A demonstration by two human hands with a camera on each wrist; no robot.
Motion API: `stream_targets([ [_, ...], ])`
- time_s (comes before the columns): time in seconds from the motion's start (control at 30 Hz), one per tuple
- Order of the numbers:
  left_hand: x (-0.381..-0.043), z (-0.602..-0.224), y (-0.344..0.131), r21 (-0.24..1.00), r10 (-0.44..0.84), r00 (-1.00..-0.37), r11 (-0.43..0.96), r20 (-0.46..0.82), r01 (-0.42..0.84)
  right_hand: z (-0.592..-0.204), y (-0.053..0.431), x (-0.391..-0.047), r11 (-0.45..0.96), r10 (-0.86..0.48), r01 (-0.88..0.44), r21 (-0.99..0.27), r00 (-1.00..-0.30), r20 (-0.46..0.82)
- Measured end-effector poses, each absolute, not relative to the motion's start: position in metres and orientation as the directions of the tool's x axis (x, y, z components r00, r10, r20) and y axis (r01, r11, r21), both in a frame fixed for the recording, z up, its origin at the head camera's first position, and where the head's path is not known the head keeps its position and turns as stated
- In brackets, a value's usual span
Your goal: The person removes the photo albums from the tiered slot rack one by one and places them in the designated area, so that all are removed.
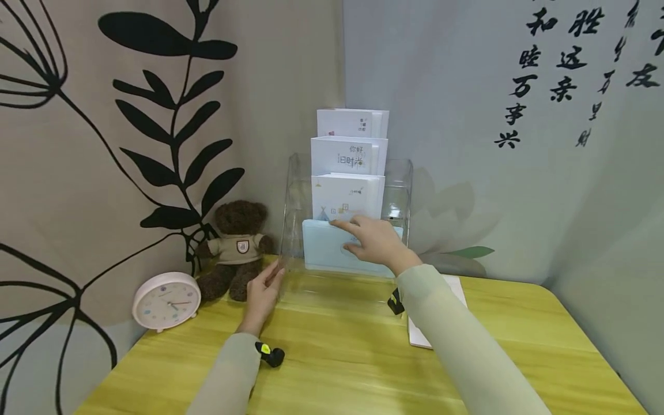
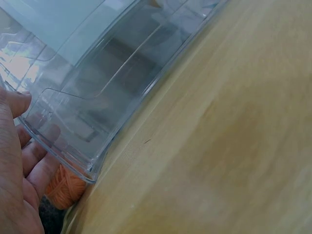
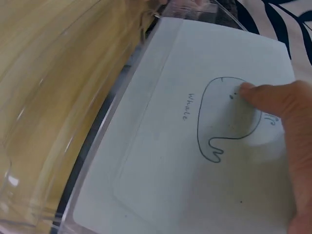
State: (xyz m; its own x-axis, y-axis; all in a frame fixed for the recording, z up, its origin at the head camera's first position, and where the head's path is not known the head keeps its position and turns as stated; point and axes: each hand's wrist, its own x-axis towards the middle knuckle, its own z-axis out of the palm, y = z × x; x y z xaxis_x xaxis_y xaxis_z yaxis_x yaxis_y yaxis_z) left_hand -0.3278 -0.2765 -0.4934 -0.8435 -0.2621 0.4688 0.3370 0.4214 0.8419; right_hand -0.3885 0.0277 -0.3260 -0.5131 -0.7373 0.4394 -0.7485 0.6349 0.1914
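Note:
A clear plastic tiered rack [image 1: 321, 286] stands at the back of the table. In its lowest tier sits a light-blue notebook [image 1: 324, 248]; the right wrist view shows a line-drawn whale and the word "Whale" on its cover [image 3: 161, 146]. My right hand [image 1: 378, 242] is at the notebook's upper edge, thumb [image 3: 268, 97] on the cover, most other fingers hidden in the wrist view. My left hand [image 1: 261, 300] grips the rack's left side edge, thumb [image 2: 17, 103] on one side and fingers on the other. White notebooks [image 1: 344, 196] fill the tiers above.
A brown teddy bear [image 1: 236, 248] and a white round clock [image 1: 167, 301] stand left of the rack. A white booklet [image 1: 419, 335] lies partly under the right forearm. An orange yarn ball [image 2: 66, 187] is beside the rack's left corner. Walls close off the back.

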Motion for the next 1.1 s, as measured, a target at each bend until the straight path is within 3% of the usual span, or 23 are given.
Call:
stream_targets([
  [0.23,-0.328,-0.492,-0.274,0.842,-0.259,-0.842,0.414,0.473,0.346,-0.316,0.029,-0.381,0.632,-0.773,-0.726,0.272,-0.566,0.284],
  [0.57,-0.327,-0.495,-0.275,0.859,-0.259,-0.870,0.422,0.420,0.289,-0.309,0.028,-0.372,0.656,-0.750,-0.753,0.041,-0.646,0.143],
  [0.77,-0.327,-0.493,-0.275,0.853,-0.270,-0.859,0.427,0.436,0.299,-0.313,0.030,-0.370,0.604,-0.781,-0.794,-0.066,-0.607,0.148],
  [1.1,-0.329,-0.492,-0.275,0.857,-0.279,-0.858,0.425,0.431,0.292,-0.318,0.033,-0.367,0.580,-0.798,-0.813,-0.055,-0.581,0.162],
])
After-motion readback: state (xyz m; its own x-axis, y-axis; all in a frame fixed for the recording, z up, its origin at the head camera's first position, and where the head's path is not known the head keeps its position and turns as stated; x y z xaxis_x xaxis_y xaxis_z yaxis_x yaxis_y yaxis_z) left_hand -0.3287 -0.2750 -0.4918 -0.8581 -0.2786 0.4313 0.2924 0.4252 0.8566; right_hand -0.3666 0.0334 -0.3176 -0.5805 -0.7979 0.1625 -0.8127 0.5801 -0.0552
